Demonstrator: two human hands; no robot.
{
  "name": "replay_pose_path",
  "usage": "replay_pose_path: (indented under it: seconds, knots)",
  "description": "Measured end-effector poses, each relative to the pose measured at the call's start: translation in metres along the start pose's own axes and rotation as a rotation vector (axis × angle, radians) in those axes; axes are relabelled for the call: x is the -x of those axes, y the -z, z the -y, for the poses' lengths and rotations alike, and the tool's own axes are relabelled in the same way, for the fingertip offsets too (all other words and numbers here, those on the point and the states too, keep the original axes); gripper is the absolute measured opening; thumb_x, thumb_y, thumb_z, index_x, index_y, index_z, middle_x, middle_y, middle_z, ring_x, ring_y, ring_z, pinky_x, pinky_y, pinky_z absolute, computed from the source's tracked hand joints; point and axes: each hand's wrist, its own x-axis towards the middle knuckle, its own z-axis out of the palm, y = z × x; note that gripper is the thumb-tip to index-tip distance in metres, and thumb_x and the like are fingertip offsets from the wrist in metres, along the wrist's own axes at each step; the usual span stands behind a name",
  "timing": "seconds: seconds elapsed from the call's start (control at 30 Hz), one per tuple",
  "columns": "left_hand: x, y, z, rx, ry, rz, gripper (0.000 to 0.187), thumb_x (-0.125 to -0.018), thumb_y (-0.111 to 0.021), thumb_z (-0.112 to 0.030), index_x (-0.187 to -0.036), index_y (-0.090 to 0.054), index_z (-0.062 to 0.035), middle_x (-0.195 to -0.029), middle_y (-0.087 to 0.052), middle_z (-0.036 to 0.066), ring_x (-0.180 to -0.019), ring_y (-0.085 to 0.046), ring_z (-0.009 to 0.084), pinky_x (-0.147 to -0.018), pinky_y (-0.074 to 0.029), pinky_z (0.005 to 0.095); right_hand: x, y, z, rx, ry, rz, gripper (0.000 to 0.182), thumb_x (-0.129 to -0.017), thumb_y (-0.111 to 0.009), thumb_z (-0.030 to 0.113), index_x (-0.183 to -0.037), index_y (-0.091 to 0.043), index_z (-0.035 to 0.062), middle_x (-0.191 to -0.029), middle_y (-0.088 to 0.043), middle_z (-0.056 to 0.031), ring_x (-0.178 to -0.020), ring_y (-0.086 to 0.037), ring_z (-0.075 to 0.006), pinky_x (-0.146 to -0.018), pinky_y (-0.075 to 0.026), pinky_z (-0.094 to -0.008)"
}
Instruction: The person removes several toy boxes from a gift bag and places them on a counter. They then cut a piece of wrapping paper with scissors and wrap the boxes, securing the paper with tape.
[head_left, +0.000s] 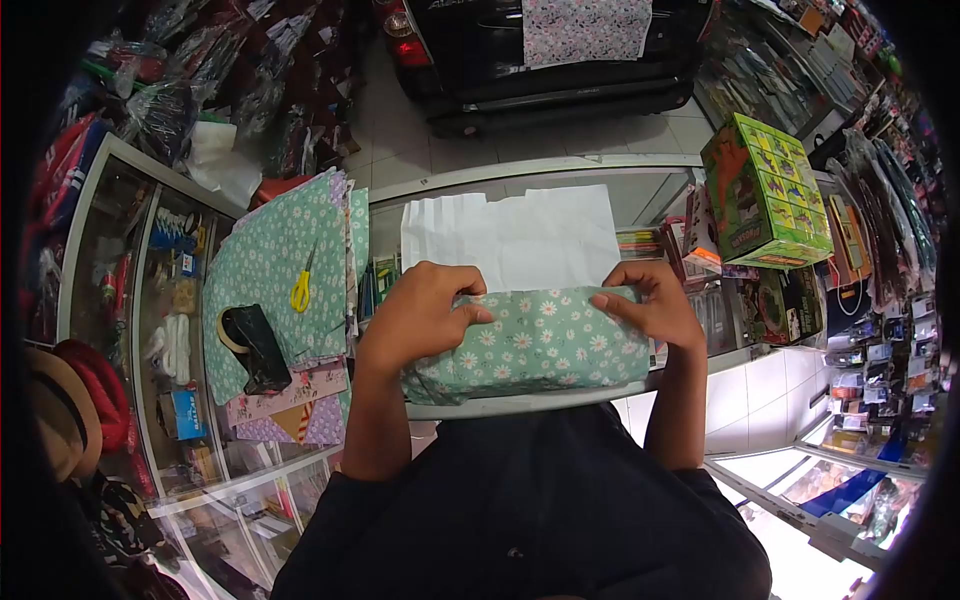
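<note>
On the glass counter in front of me lies green wrapping paper (530,340) with white daisies, its near part raised and bulky, as if around something hidden inside. Beyond the hands, the sheet's plain white back (510,235) faces up with an uneven far edge. My left hand (428,312) pinches the left part of the daisy paper's upper edge between thumb and fingers. The same edge is pinched farther right by my right hand (652,308), its thumb lying on the printed side.
Left, yellow-handled scissors (301,290) and a black tape dispenser (255,350) rest on stacked daisy sheets (270,245). A green box (765,190) stands at the counter's right end. Beyond the counter is a black vehicle (560,95). Glass display cases (120,300) flank the left.
</note>
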Motion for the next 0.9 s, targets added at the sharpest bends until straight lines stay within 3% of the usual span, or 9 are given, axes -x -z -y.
replay_pose_path:
  seconds: [0.2,0.27,0.4,0.47,0.67,0.77,0.83,0.87,0.9]
  knots:
    - [-0.010,0.001,0.008,0.013,0.051,0.071,0.021,-0.081,-0.081,-0.014,-0.092,-0.071,0.0004,-0.085,-0.074,0.020,-0.083,-0.072,0.0390,-0.075,-0.054,0.0431,-0.008,-0.008,-0.006,-0.059,-0.001,-0.122,0.020,-0.088,-0.086,0.017,-0.087,-0.077,-0.0008,-0.072,-0.068,-0.0006,-0.069,-0.059,-0.0064,-0.065,-0.045,-0.0261]
    - [-0.011,-0.001,0.012,0.069,-0.095,0.037,0.025,-0.079,-0.083,-0.015,-0.092,-0.071,0.0014,-0.080,-0.069,0.021,-0.073,-0.068,0.0316,-0.070,-0.050,0.0408,-0.010,-0.008,-0.006,-0.063,-0.008,-0.121,0.021,-0.087,-0.086,0.018,-0.088,-0.077,-0.0009,-0.072,-0.068,-0.0007,-0.069,-0.059,-0.0068,-0.064,-0.045,-0.0259]
    - [-0.013,-0.007,0.006,0.049,-0.076,0.007,0.030,-0.079,-0.085,-0.021,-0.099,-0.075,0.0001,-0.087,-0.072,0.020,-0.080,-0.070,0.0324,-0.075,-0.053,0.0405,-0.012,-0.004,0.005,0.028,0.029,-0.117,0.020,-0.086,-0.087,0.015,-0.088,-0.078,-0.0020,-0.077,-0.072,-0.0026,-0.073,-0.062,-0.0079,-0.067,-0.047,-0.0260]
    - [-0.022,-0.017,0.019,0.095,-0.268,0.049,0.035,-0.080,-0.085,-0.025,-0.103,-0.077,-0.0002,-0.089,-0.074,0.020,-0.082,-0.070,0.0318,-0.076,-0.053,0.0407,-0.015,0.000,0.007,0.058,-0.002,-0.098,0.019,-0.086,-0.087,0.013,-0.087,-0.077,-0.0027,-0.080,-0.073,-0.0034,-0.077,-0.064,-0.0084,-0.071,-0.048,-0.0255]
    - [-0.032,-0.015,0.013,0.106,-0.045,0.168,0.032,-0.078,-0.087,-0.027,-0.094,-0.079,-0.0001,-0.079,-0.072,0.019,-0.071,-0.068,0.0329,-0.069,-0.051,0.0416,-0.026,-0.003,0.023,0.344,0.042,-0.111,0.018,-0.085,-0.086,0.012,-0.086,-0.077,-0.0036,-0.075,-0.072,-0.0077,-0.072,-0.065,-0.0129,-0.069,-0.049,-0.0281]
    - [-0.033,-0.017,0.015,0.097,0.039,0.168,0.030,-0.078,-0.088,-0.026,-0.091,-0.079,-0.0007,-0.076,-0.071,0.019,-0.069,-0.068,0.0323,-0.067,-0.050,0.0418,-0.025,-0.011,0.030,0.565,0.074,-0.166,0.018,-0.082,-0.085,0.008,-0.094,-0.076,-0.0021,-0.089,-0.074,-0.0134,-0.083,-0.069,-0.0245,-0.077,-0.053,-0.0360]
    - [-0.032,-0.017,0.012,0.096,0.043,0.145,0.030,-0.078,-0.088,-0.027,-0.091,-0.080,-0.0011,-0.075,-0.071,0.019,-0.068,-0.068,0.0323,-0.066,-0.050,0.0416,-0.013,-0.023,0.046,0.831,0.471,-0.523,0.029,-0.081,-0.083,0.004,-0.107,-0.073,-0.0002,-0.111,-0.073,-0.0171,-0.104,-0.068,-0.0355,-0.091,-0.054,-0.0445]
    - [-0.031,-0.017,0.010,0.094,0.042,0.124,0.029,-0.078,-0.088,-0.027,-0.090,-0.080,-0.0015,-0.075,-0.071,0.019,-0.068,-0.068,0.0322,-0.066,-0.050,0.0414,-0.001,-0.030,0.054,0.770,0.527,-0.460,0.040,-0.079,-0.082,0.002,-0.117,-0.069,0.0011,-0.127,-0.067,-0.0188,-0.121,-0.062,-0.0390,-0.102,-0.051,-0.0481]
    - [-0.032,-0.017,0.010,0.100,0.041,0.121,0.029,-0.078,-0.088,-0.027,-0.090,-0.080,-0.0015,-0.075,-0.071,0.019,-0.068,-0.068,0.0322,-0.066,-0.050,0.0414,0.010,-0.044,0.069,0.655,0.534,-0.383,0.038,-0.080,-0.082,0.001,-0.115,-0.069,0.0009,-0.126,-0.068,-0.0199,-0.125,-0.062,-0.0405,-0.105,-0.051,-0.0482]
